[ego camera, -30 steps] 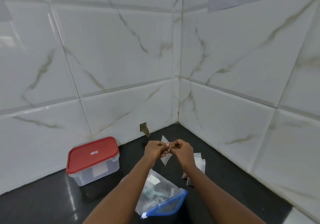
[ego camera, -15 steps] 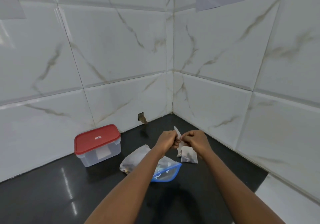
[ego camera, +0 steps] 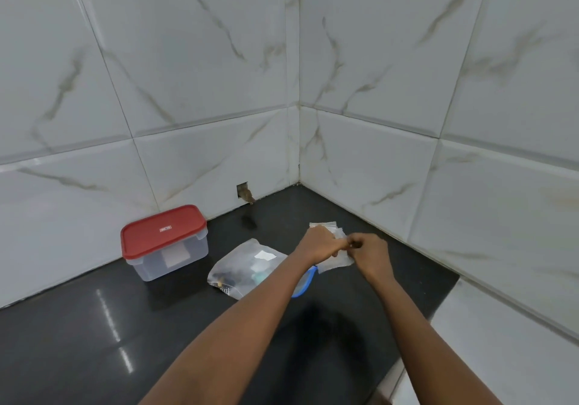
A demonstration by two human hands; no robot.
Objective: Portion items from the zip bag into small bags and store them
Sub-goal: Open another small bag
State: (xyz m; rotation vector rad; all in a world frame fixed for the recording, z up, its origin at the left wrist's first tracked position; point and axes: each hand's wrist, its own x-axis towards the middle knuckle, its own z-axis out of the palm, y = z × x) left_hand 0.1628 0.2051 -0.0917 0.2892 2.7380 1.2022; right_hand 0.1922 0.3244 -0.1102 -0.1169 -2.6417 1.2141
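Observation:
A clear zip bag (ego camera: pixel 247 266) with a blue zipper edge lies on the black counter (ego camera: pixel 156 342), holding small items. Just right of it, my left hand (ego camera: pixel 319 245) and my right hand (ego camera: pixel 369 254) meet over a small clear bag (ego camera: pixel 336 262), both pinching it at its top edge. More small clear bags (ego camera: pixel 324 225) lie in a pile behind my hands. A clear plastic box with a red lid (ego camera: pixel 164 232) stands shut to the left near the wall.
White marble-look tiled walls close the corner behind and to the right. A small hole in the wall tile (ego camera: pixel 243 192) sits near the counter. The counter's right edge drops to a white tiled ledge (ego camera: pixel 488 357).
My hands have lowered the small bag from in front of me to just above the counter, beside the pile. The camera has tilted, so the box and zip bag sit further left.

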